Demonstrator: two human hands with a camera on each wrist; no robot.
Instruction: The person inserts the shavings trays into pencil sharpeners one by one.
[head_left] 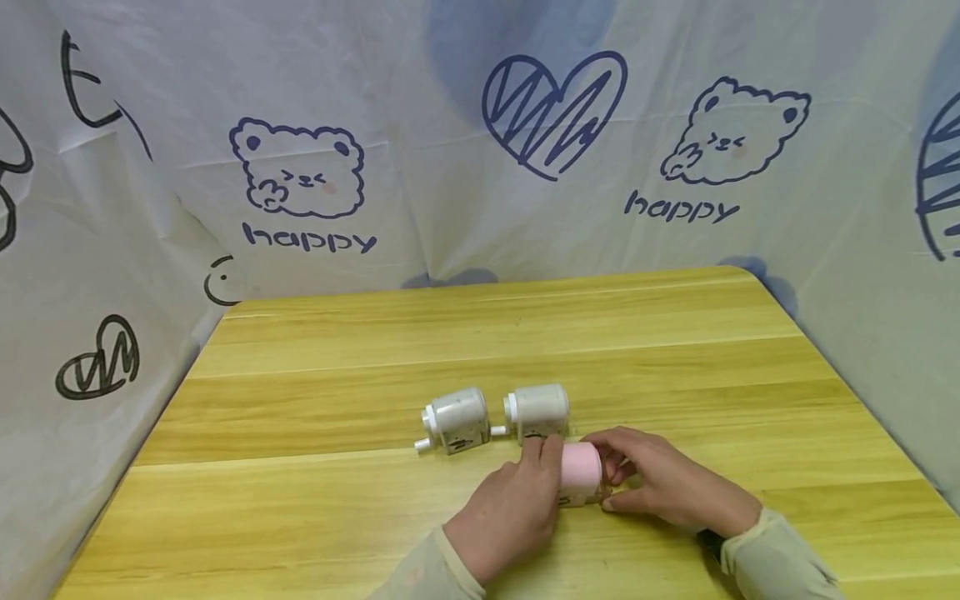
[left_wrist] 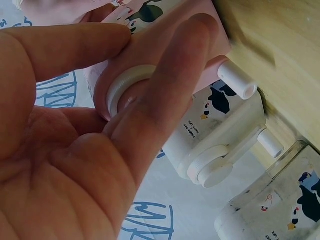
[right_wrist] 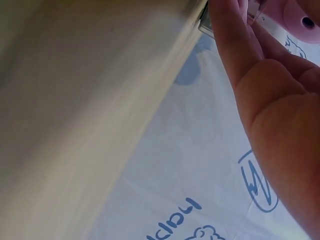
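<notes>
A pink hand-crank pencil sharpener [head_left: 581,467] lies on its side near the table's front, between both hands. My left hand [head_left: 513,508] grips its crank end; in the left wrist view the thumb and fingers spread over that face, beside the white knob [left_wrist: 237,80]. At the opposite end, the thumb and fingers of my right hand [head_left: 671,483] hold the edges. That end's pink face with a dark pencil hole [right_wrist: 307,22] shows in the right wrist view. Just beyond lie two white pencil sharpeners, one on the left [head_left: 461,418] and one on the right [head_left: 543,406], cranks facing left.
The wooden table [head_left: 315,358] has a pale cloth [head_left: 420,167] with drawn bears and hearts hanging behind it and at both sides. Panda pictures decorate the white sharpeners. A dark band [head_left: 710,546] sits at the right wrist.
</notes>
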